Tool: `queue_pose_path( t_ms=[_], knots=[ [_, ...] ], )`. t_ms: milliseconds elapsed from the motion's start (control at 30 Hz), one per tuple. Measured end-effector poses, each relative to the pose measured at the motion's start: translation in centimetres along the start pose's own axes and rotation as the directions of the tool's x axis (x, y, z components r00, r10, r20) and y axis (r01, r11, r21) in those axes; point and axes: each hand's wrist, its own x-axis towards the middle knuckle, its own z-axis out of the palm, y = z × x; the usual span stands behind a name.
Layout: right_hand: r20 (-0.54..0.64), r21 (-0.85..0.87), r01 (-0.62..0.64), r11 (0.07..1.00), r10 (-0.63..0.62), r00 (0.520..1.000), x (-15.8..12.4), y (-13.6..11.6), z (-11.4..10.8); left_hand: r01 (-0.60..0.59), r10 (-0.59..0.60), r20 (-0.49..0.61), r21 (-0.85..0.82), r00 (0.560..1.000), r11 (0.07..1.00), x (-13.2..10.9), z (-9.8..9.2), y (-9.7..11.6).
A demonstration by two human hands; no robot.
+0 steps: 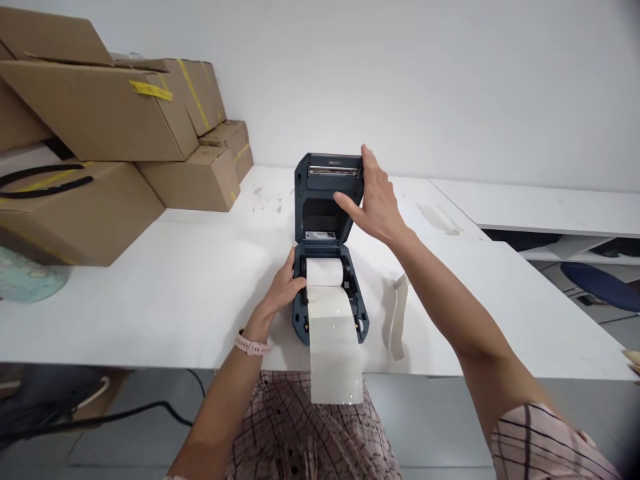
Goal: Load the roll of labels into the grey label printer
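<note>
A dark blue-grey label printer [301,320] stands on the white table with its lid [303,207] raised. Inside its base sits a white label roll [324,271], and a strip of labels [335,353] runs forward over the printer's front and hangs past the table edge. My left hand [286,288] grips the left side of the base, thumb over the rim. At the lid's right edge is my right hand [377,200], its thumb reaching across the inner face and its fingers stretched along the edge. The far sides of the fingers are hidden.
Cardboard boxes [110,113] with yellow tape are stacked at the left, near black straps [45,180]. A curled paper strip [399,320] lies right of the printer on the table [450,307]. A blue stool seat [600,283] shows at the far right, and a dark cable hangs below left.
</note>
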Motion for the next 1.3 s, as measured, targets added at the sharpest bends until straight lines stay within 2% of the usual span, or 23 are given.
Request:
queue_pose_path(
  t_ms=[100,133,200,233,267,333,400,433,500,567,600,667,733,800,867,933,1000,1100,1167,1233,1300],
  knots=[
    [-0.067,0.033,0.096,0.995,-0.094,0.993,-1.9,-2.2,-0.3,-0.049,0.049,0.0,-0.019,0.999,0.999,0.2,0.0,-0.9],
    [-0.034,0.074,0.133,0.988,-0.131,0.991,-2.7,-3.1,-0.3,-0.052,0.052,-0.002,-0.025,0.999,0.998,0.3,0.0,-1.0],
    [0.163,0.183,0.144,0.973,-0.174,0.971,-4.2,-4.5,0.0,-0.037,0.036,-0.023,-0.024,0.999,0.999,0.3,0.1,-1.1],
    [0.308,0.223,0.113,0.968,-0.18,0.934,-4.8,-5.1,0.2,-0.023,0.022,-0.038,-0.017,0.999,1.0,0.3,0.1,-1.1],
    [0.461,0.237,0.072,0.969,-0.177,0.869,-5.3,-5.5,0.6,-0.007,0.007,-0.053,-0.009,0.999,1.0,0.3,0.1,-1.1],
    [0.7,0.204,0.028,0.979,-0.166,0.694,-5.8,-6.0,1.6,0.024,-0.023,-0.069,0.011,0.997,1.0,0.2,0.2,-1.0],
    [0.81,0.182,0.042,0.982,-0.174,0.56,-5.8,-6.1,2.7,0.045,-0.044,-0.06,0.028,0.997,0.999,0.2,0.1,-1.0],
    [0.833,0.187,0.041,0.981,-0.181,0.523,-5.6,-6.0,3.2,0.042,-0.04,-0.05,0.033,0.998,0.999,0.1,0.1,-0.9],
    [0.847,0.227,0.005,0.974,-0.2,0.493,-5.1,-5.7,3.6,0.001,0.0,-0.026,0.034,1.0,0.999,0.1,0.1,-0.8],
    [0.839,0.311,-0.054,0.949,-0.248,0.485,-4.6,-5.2,3.1,-0.04,0.041,-0.009,0.024,0.999,0.999,0.1,0.0,-0.7],
    [0.818,0.375,-0.082,0.923,-0.289,0.497,-4.3,-4.8,2.3,-0.045,0.045,-0.007,0.021,0.999,0.999,0.2,0.0,-0.6],
    [0.74,0.526,-0.12,0.842,-0.383,0.553,-4.1,-3.9,0.1,-0.018,0.018,-0.016,0.02,1.0,1.0,0.2,0.1,-0.5],
    [0.652,0.63,-0.134,0.765,-0.428,0.626,-4.2,-2.6,-2.7,0.025,-0.024,-0.033,0.015,0.999,1.0,0.3,0.1,-0.5],
    [0.615,0.643,-0.157,0.75,-0.383,0.689,-4.7,-0.6,-5.4,0.055,-0.054,-0.039,0.006,0.998,0.998,0.2,0.1,-0.6],
    [0.622,0.587,-0.22,0.779,-0.26,0.739,-5.6,1.6,-6.9,0.068,-0.068,-0.035,-0.003,0.997,0.998,0.0,0.1,-0.6],
    [0.634,0.507,-0.304,0.807,-0.11,0.765,-6.7,3.9,-6.8,0.07,-0.07,-0.03,-0.003,0.997,0.998,0.0,0.1,-0.7],
    [0.635,0.449,-0.371,0.813,0.002,0.773,-7.9,5.8,-5.4,0.068,-0.068,-0.03,-0.004,0.997,0.998,0.0,0.0,-0.7],
    [0.634,0.417,-0.422,0.805,0.075,0.77,-9.4,7.7,-2.2,0.054,-0.054,-0.032,-0.007,0.998,0.999,0.2,-0.1,-0.9],
    [0.646,0.41,-0.466,0.784,0.111,0.755,-10.1,8.6,-0.8,0.036,-0.036,-0.037,-0.007,0.999,0.999,0.3,-0.1,-1.2],
    [0.661,0.412,-0.524,0.745,0.152,0.735,-10.9,9.4,-0.8,0.021,-0.021,-0.046,-0.005,0.999,1.0,0.4,-0.2,-1.6],
    [0.66,0.457,-0.572,0.681,0.172,0.731,-12.0,10.3,-2.3,-0.013,0.013,-0.048,-0.014,0.999,1.0,0.5,-0.2,-2.0]
  ],
)
